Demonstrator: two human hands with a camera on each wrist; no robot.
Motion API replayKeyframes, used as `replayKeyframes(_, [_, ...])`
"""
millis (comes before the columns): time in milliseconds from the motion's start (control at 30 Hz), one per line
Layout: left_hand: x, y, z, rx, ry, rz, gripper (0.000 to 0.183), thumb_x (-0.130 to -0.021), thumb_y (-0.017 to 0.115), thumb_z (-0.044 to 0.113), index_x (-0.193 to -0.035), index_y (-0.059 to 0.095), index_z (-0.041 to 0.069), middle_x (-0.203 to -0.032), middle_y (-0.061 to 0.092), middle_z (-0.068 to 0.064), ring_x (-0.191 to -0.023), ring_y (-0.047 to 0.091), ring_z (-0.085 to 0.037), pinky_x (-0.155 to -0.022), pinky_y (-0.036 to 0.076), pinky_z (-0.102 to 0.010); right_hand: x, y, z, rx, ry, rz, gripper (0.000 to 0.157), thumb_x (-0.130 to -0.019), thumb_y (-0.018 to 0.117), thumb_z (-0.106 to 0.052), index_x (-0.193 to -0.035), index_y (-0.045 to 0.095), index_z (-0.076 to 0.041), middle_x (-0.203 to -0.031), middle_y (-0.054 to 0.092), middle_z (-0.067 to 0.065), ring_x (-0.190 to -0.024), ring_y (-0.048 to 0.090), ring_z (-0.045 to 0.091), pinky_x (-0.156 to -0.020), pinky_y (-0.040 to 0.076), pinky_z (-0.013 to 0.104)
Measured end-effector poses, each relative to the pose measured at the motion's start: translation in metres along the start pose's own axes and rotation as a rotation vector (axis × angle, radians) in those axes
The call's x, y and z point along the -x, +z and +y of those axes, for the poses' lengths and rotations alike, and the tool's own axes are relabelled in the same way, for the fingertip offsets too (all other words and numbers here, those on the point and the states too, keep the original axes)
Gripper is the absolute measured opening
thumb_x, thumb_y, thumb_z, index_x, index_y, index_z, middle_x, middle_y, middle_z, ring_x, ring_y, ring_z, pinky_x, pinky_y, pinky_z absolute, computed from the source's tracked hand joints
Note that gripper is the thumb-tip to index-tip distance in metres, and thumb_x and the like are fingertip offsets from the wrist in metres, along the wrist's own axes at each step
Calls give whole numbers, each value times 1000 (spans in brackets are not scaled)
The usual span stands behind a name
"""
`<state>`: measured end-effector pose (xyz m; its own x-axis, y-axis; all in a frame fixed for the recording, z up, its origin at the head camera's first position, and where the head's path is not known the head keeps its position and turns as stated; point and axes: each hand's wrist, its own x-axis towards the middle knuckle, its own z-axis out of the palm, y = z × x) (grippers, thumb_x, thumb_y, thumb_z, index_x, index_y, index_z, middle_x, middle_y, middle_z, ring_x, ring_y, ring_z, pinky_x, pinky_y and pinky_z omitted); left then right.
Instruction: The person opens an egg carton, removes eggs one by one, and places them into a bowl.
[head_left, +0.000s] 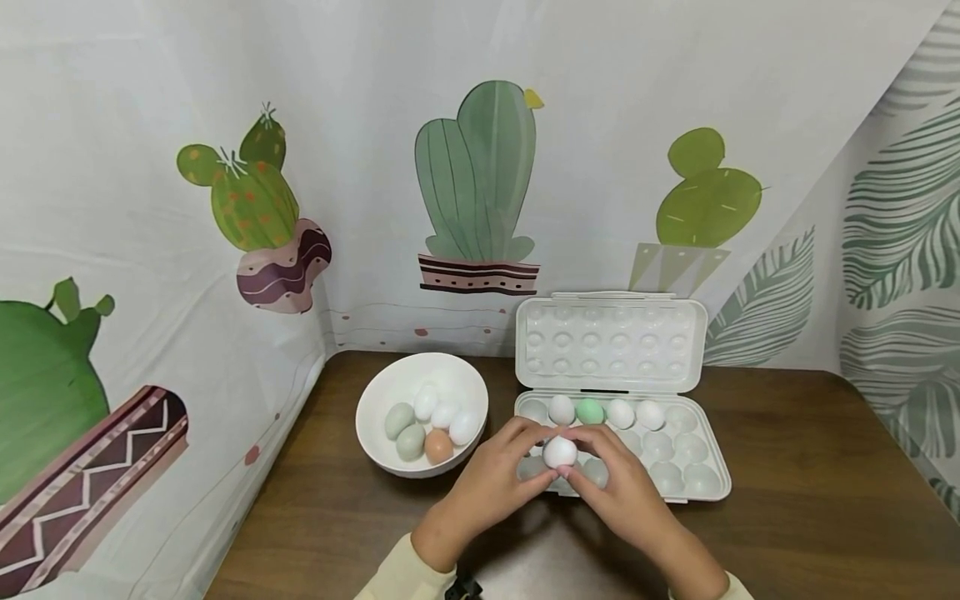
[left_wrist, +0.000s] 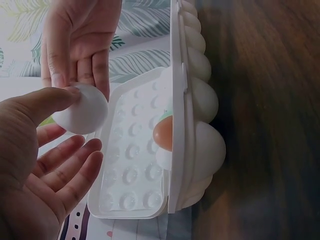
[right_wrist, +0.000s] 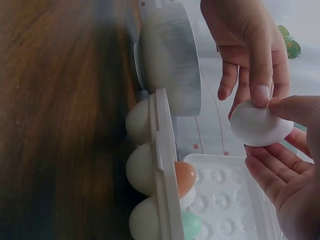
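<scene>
Between both hands, over the near side of the egg carton (head_left: 716,475), is a white egg (head_left: 560,452). My left hand (head_left: 497,465) pinches it from the left and my right hand (head_left: 621,487) from the right, thumbs at the near side. In the left wrist view the egg (left_wrist: 85,112) is clear above the carton's rim. White eggs and a green egg (head_left: 589,412) sit in the carton's back row. An orange-brown egg (right_wrist: 185,178) pokes above the rim in the right wrist view; the hands hide it in the head view.
Left of the carton stands a white bowl (head_left: 367,417) holding several eggs: white, pale green and one brown (head_left: 438,447). The carton's dimpled lid (head_left: 611,379) is raised at the back, near a cactus-print cloth (head_left: 375,167). Brown wood tabletop (head_left: 810,500) extends to the right.
</scene>
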<state>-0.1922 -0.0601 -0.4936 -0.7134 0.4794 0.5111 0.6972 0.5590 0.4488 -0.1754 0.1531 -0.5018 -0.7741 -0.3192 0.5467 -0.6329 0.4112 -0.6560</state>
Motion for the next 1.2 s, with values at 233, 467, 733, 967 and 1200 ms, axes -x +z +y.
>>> replayKeyframes(233, [-1,1,1,-5,19,4,45,-90,77,34,-131,63,21,-114,60,7,-98,64,-9,-85,52,-21,-1,2,-5,-21,0,14,51,-86,79,-7,-132,59,-17,-127,62,0,-113,65,14,-98,52,21])
replayKeyframes(467, [0,2,3,-13,7,-14,47,-91,75,34,-135,60,23,-114,59,8,-100,62,-6,-87,52,-21,1,5,-5,-47,38,18,52,-87,79,-7,-133,57,-19,-128,62,-3,-112,66,12,-92,58,29])
replayKeyframes(733, [0,1,4,-24,-1,-23,46,-92,75,36,-133,61,23,-113,60,8,-100,62,-5,-87,52,-22,1,5,-4,-15,4,25,53,-85,80,-7,-132,58,-18,-127,63,-3,-107,67,13,-92,56,27])
replayKeyframes(967, [-1,1,0,-49,22,1,44,-89,78,34,-128,63,22,-113,60,7,-99,62,-5,-86,53,-21,0,4,-2,8,2,9,50,-87,78,-8,-132,58,-18,-127,62,-4,-110,64,12,-94,54,25])
replayKeyframes(1200, [0,-2,-3,-10,3,22,41,-83,84,24,-119,64,18,-114,61,4,-93,63,-8,-81,53,-19,-2,-1,1,7,11,15,43,-90,75,-7,-130,60,-11,-127,65,2,-114,62,13,-95,52,22])
